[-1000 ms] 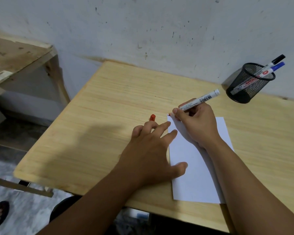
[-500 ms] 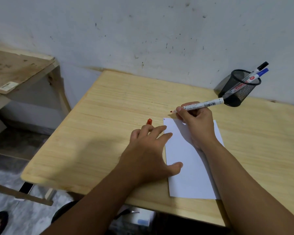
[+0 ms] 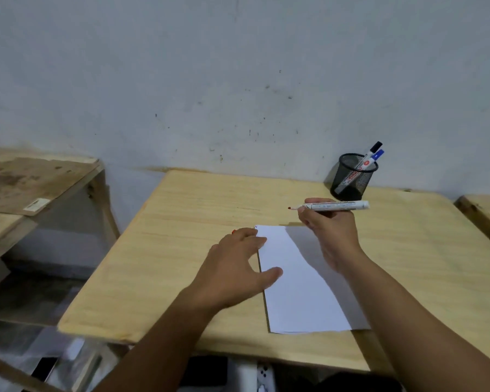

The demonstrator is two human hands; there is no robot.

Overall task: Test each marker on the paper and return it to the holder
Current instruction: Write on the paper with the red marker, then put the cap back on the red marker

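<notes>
My right hand [image 3: 330, 233] grips an uncapped white marker [image 3: 333, 206] with a red tip, held level above the far edge of the white paper [image 3: 297, 290], tip pointing left. My left hand [image 3: 235, 267] lies flat on the table with fingers spread, its thumb and fingertips on the paper's left edge. A sliver of the red cap [image 3: 233, 231] shows just beyond my left fingers. The black mesh holder [image 3: 351, 178] stands at the back right by the wall, with a black-capped marker [image 3: 372, 154] and a blue-capped marker [image 3: 376, 156] in it.
The light wooden table [image 3: 181, 250] has its front edge near me and its left edge open to the floor. A worn wooden bench [image 3: 31, 182] stands to the left. Another wooden surface [image 3: 484, 210] adjoins on the right. A grey wall rises behind.
My right hand has lifted the marker off the paper's top left corner and turned it level, moving back and right. My left hand has stayed put; the view has tilted up.
</notes>
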